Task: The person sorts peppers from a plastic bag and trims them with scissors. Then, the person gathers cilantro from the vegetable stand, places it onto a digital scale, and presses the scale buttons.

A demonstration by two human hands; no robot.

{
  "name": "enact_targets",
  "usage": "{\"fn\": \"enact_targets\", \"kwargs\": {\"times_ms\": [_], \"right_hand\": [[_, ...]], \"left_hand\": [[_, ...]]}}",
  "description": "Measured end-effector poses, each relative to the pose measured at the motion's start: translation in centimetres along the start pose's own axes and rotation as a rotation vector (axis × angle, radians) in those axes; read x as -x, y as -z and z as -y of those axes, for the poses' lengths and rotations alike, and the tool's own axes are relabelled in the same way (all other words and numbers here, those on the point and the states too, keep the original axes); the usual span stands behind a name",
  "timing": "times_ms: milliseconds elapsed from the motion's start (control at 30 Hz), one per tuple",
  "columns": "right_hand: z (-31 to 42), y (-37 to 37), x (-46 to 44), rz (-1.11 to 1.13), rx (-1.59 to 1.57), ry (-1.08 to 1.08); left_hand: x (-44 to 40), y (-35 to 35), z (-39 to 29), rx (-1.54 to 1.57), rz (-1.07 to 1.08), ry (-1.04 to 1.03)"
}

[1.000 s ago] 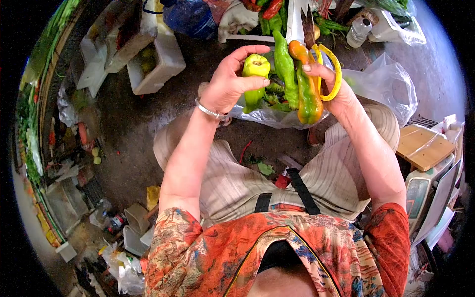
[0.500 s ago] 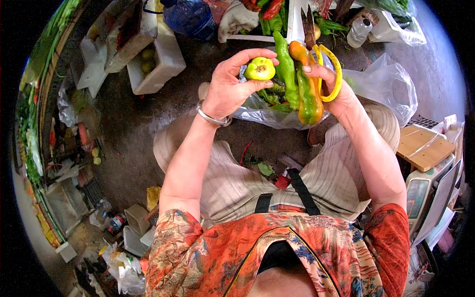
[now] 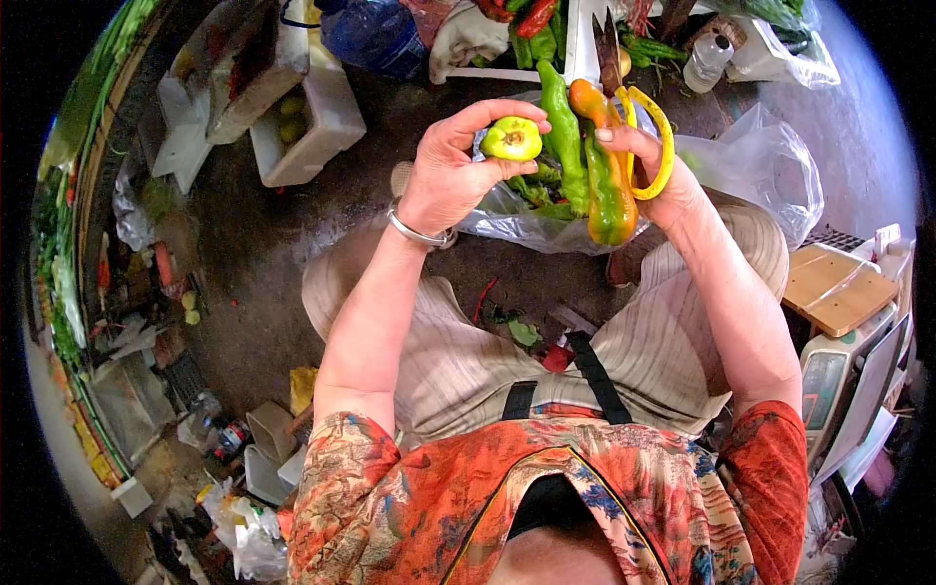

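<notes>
Between thumb and fingers, my left hand grips a yellow-green pepper, its end with a brown spot turned up. My right hand holds scissors with yellow handles, their dark, worn blades pointing away from me. The same hand's thumb presses on a long green-and-orange pepper. Beside it, a long green pepper lies between the two hands; I cannot tell whether the right hand supports it. Under the hands, a clear plastic bag contains more green peppers.
Ahead are red and green peppers, a blue bag and a clear bottle. A white foam box stands ahead left. Another clear bag lies right, near a scale and a wooden board. Clutter lines the left side.
The yellow-green pepper has tipped slightly in my left hand. Otherwise both hands, the scissors and the other peppers stay nearly where they were.
</notes>
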State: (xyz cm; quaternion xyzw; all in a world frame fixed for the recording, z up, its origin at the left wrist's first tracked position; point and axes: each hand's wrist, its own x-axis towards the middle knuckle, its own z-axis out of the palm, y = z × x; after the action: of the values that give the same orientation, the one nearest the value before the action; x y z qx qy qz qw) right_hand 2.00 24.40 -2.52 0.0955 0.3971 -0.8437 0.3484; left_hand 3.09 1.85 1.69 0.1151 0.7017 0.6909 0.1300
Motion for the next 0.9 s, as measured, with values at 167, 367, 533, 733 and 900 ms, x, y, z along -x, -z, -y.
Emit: {"fn": "enact_targets", "kwargs": {"times_ms": [167, 367, 533, 733, 900], "right_hand": [[0.1, 0.0, 0.1, 0.006, 0.002, -0.02], [0.0, 0.0, 0.1, -0.009, -0.016, 0.019], [0.0, 0.0, 0.0, 0.004, -0.02, 0.003], [0.1, 0.0, 0.0, -0.005, -0.055, -0.005], [0.1, -0.3, -0.1, -0.009, -0.053, -0.015]], "left_hand": [[0.1, -0.1, -0.2, 0.02, -0.004, 0.033], [0.0, 0.0, 0.1, 0.026, 0.005, 0.021], [-0.1, 0.2, 0.1, 0.022, 0.013, 0.027], [-1.0, 1.6, 1.9, 0.428, -0.106, 0.334], [-1.3, 2.3, 2.3, 0.811, -0.16, 0.474]]}}
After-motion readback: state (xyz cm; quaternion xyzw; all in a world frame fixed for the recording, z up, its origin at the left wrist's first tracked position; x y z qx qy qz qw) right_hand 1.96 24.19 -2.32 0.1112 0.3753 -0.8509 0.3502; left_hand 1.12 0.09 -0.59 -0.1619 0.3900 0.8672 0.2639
